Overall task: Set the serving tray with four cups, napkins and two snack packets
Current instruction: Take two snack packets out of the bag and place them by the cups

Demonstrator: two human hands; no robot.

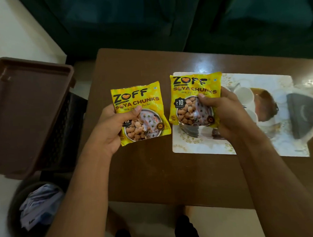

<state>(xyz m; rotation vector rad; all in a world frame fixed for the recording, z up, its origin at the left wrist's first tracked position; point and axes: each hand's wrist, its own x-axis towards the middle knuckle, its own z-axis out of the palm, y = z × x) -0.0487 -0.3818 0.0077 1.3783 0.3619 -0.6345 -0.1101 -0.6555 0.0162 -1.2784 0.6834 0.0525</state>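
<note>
Head view: each hand pinches a yellow soya chunks packet above the brown worktop (154, 172), left hand (113, 127) on the left packet (142, 108), right hand (222, 113) on the right packet (188, 88) (light, crinkly, slippery film; best pinched at an edge seam), brown serving tray (26, 109) lying well apart to the left

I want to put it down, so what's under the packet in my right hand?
Under the right packet, held by the right hand, lies a floral printed mat on the brown table. The packet and hand cover part of that mat.
</note>
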